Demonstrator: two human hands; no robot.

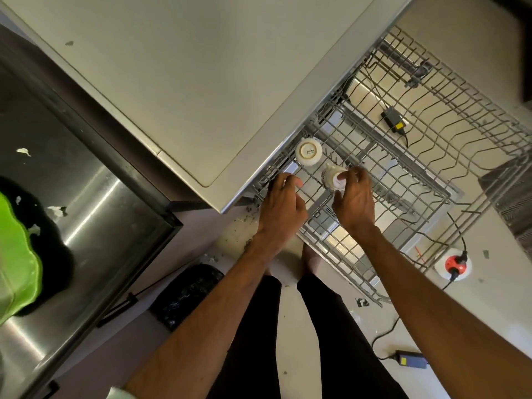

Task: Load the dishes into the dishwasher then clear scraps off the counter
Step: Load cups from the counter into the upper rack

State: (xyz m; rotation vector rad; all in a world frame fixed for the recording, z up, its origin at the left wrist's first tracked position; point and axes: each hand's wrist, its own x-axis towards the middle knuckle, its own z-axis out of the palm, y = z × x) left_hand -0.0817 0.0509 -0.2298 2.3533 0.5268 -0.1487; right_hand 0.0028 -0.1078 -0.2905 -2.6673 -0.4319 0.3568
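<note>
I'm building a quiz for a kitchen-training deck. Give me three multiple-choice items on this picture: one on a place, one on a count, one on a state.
1. Where does the upturned cup with lettering on its base stand?
A. on the steel counter
B. in the wire rack
C. on the floor

2. How many white cups show?
A. one
B. two
C. four

3. What is the right hand doing?
A. gripping the second cup
B. hanging idle
C. pressing a floor socket

Answers:
1 B: it sits base up among the rack's wires.
2 B: there is the upturned one and the one being held.
3 A: its fingers curl round that cup over the rack.
</note>
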